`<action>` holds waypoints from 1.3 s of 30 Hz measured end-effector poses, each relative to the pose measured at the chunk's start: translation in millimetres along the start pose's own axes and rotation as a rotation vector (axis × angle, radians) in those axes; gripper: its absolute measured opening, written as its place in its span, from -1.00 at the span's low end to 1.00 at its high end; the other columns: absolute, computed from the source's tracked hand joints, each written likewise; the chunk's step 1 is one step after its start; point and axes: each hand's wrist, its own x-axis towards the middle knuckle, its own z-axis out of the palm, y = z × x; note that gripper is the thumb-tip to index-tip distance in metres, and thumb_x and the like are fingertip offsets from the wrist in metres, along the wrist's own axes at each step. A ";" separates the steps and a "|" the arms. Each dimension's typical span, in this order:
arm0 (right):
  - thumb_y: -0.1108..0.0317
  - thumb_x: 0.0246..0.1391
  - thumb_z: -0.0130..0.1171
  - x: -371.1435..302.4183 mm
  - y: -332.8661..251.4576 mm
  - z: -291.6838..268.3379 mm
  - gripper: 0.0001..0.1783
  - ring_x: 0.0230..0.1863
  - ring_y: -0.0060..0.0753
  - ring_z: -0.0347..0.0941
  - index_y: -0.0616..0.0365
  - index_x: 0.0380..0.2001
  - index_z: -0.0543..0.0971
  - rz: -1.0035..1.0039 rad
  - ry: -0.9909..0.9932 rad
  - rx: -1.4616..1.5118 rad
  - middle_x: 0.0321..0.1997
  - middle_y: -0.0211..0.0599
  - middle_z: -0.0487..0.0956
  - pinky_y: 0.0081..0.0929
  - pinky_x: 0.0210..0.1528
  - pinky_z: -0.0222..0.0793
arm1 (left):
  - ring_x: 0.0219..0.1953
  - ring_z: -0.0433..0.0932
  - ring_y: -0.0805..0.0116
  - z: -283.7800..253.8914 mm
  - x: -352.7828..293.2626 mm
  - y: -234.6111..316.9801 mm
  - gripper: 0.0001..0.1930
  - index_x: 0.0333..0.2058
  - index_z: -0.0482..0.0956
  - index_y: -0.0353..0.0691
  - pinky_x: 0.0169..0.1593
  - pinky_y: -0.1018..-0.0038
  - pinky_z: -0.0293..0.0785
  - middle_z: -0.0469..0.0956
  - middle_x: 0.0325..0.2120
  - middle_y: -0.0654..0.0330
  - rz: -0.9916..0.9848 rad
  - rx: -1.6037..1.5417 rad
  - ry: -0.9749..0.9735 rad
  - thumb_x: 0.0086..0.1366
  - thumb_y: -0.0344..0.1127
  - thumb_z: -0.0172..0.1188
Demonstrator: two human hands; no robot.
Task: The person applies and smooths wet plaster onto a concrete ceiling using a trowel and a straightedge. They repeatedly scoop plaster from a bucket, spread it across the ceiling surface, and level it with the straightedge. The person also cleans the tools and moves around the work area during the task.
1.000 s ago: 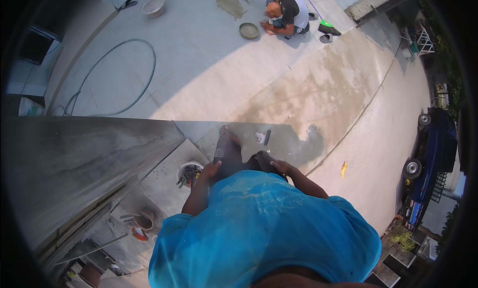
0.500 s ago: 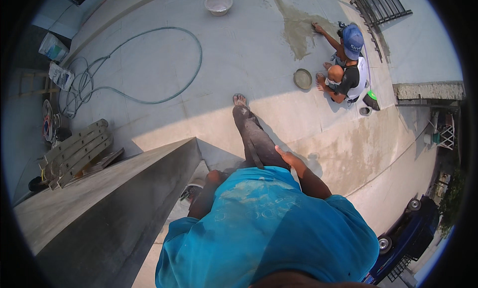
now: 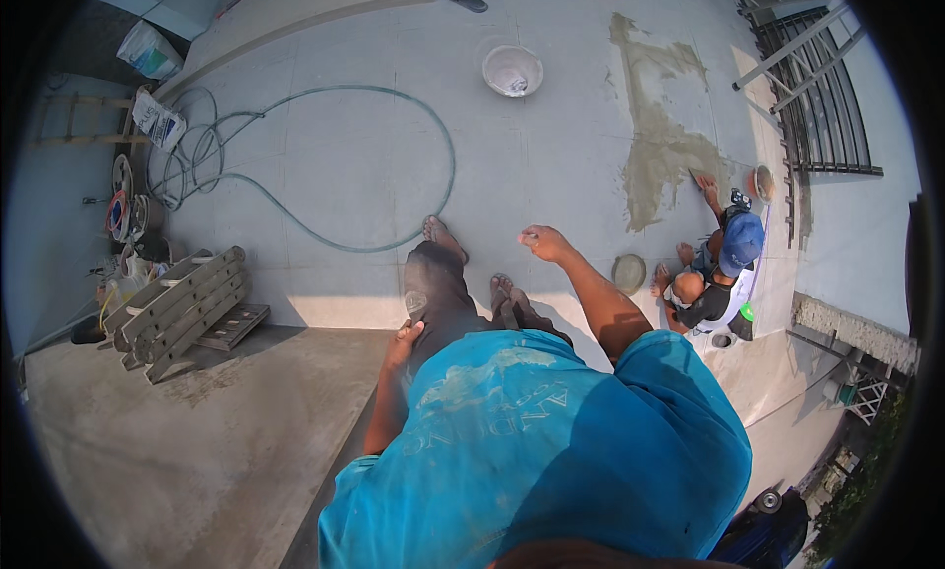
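Note:
My left hand hangs beside my left thigh, over the dark trousers. Its thumb and a finger show slightly apart, and I see nothing held in it. Reaching forward over the tiled floor, my right hand has its fingers curled together. Whatever may be between those fingers is too small to make out. One of my feet is just by the green hose. Ahead of my right hand, a white basin with some whitish content stands on the tiles.
At right, a crouching person reaches a hand onto wet grey mortar; a round pan lies nearby. A folded ladder rests at left on a concrete surface. Metal grilles lie far right, a bucket far left.
I have stepped forward, and both feet now show. My right hand has moved from my thigh out over the floor. The concrete wall top at left now appears lower and wider in view.

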 end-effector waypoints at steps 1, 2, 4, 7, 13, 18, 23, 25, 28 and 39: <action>-0.23 0.22 0.09 28.4 -18.4 -14.9 -0.40 0.16 0.06 0.52 0.04 0.00 0.66 -0.005 0.014 0.052 0.06 0.02 0.64 -0.14 0.21 0.40 | 0.04 0.51 0.42 -3.9 20.5 -9.7 -0.56 -0.11 0.63 -0.28 0.15 0.47 0.37 0.59 0.06 0.07 -0.015 0.048 0.067 0.32 0.03 0.33; -0.21 0.23 0.10 55.7 -21.7 -35.8 -0.42 0.15 0.05 0.52 0.05 -0.03 0.67 0.017 0.059 0.093 0.04 -0.01 0.65 -0.14 0.19 0.41 | 0.02 0.55 0.39 21.0 15.4 47.4 -0.49 0.02 0.61 -0.29 0.14 0.42 0.42 0.62 0.01 0.12 -0.140 0.049 -0.085 0.39 0.07 0.22; -0.16 0.22 0.14 109.9 -36.5 -54.8 -0.48 0.12 0.03 0.54 0.04 -0.05 0.67 -0.016 0.080 0.082 0.02 -0.03 0.66 -0.15 0.17 0.43 | 0.02 0.59 0.26 16.8 53.2 89.3 -0.37 0.12 0.54 -0.37 0.11 0.32 0.48 0.64 -0.02 0.03 -0.163 -0.026 -0.111 0.43 0.15 0.13; -0.05 0.19 0.20 157.7 -66.8 -83.6 -0.57 0.03 -0.01 0.60 0.00 -0.05 0.65 -0.050 0.066 -0.045 -0.07 -0.06 0.69 -0.16 0.09 0.48 | 0.27 0.44 -0.08 -21.8 138.4 135.8 -0.10 0.26 0.36 -0.53 0.28 0.20 0.36 0.49 0.16 -0.27 -0.080 0.878 0.097 0.36 0.32 0.10; -0.18 0.17 0.17 225.3 -89.7 -171.9 -0.46 -0.05 -0.04 0.63 0.02 -0.03 0.66 0.130 -0.009 -0.104 -0.03 -0.10 0.68 -0.10 0.01 0.54 | 0.13 0.56 -0.14 -63.2 262.7 316.8 -0.37 0.02 0.60 -0.47 0.22 0.18 0.43 0.61 0.01 -0.24 0.123 0.911 0.245 0.30 0.09 0.19; -0.34 0.23 0.02 277.2 -117.1 -228.4 -0.21 0.04 -0.09 0.62 0.16 0.17 0.51 0.600 -0.152 0.355 0.12 -0.08 0.60 0.03 -0.10 0.57 | 0.03 0.62 -0.07 -51.9 372.0 515.9 -0.51 -0.04 0.66 -0.36 0.16 0.21 0.48 0.67 -0.09 -0.13 0.411 0.938 0.273 0.30 -0.03 0.18; -0.45 0.23 -0.11 375.3 -143.0 -271.3 -0.04 0.17 0.11 0.54 0.09 0.41 0.26 0.767 -0.384 0.526 0.38 0.02 0.41 0.21 0.10 0.45 | 0.02 0.64 -0.01 -5.3 477.0 670.0 -0.56 -0.06 0.66 -0.36 0.14 0.24 0.50 0.68 -0.12 -0.11 0.587 0.786 0.343 0.30 -0.09 0.20; -0.43 0.24 -0.08 433.4 -161.7 -304.3 -0.06 0.15 0.13 0.55 0.07 0.41 0.24 0.744 -0.380 0.589 0.38 0.02 0.40 0.20 0.07 0.47 | 0.01 0.64 -0.01 17.9 497.0 712.8 -0.57 -0.07 0.66 -0.37 0.14 0.25 0.50 0.68 -0.12 -0.12 0.524 0.838 0.340 0.30 -0.09 0.20; -0.39 0.24 -0.04 544.3 -230.1 -375.1 -0.08 0.11 0.17 0.57 0.06 0.42 0.22 0.592 -0.384 0.627 0.38 0.03 0.39 0.18 0.03 0.50 | -0.08 0.67 0.01 -9.7 538.5 742.9 -0.59 -0.08 0.67 -0.34 0.01 0.21 0.56 0.70 -0.18 -0.08 0.607 1.090 0.231 0.29 -0.09 0.22; -0.02 0.22 0.19 867.3 -503.2 -672.7 -0.40 -0.16 -0.32 0.67 -0.02 0.25 0.41 -0.060 0.080 0.546 0.03 -0.25 0.59 -0.24 -0.23 0.59 | -0.23 0.63 0.18 76.0 615.9 964.9 -0.54 0.06 0.57 -0.24 -0.12 0.21 0.57 0.66 -0.22 0.13 0.138 0.928 0.014 0.46 0.01 0.00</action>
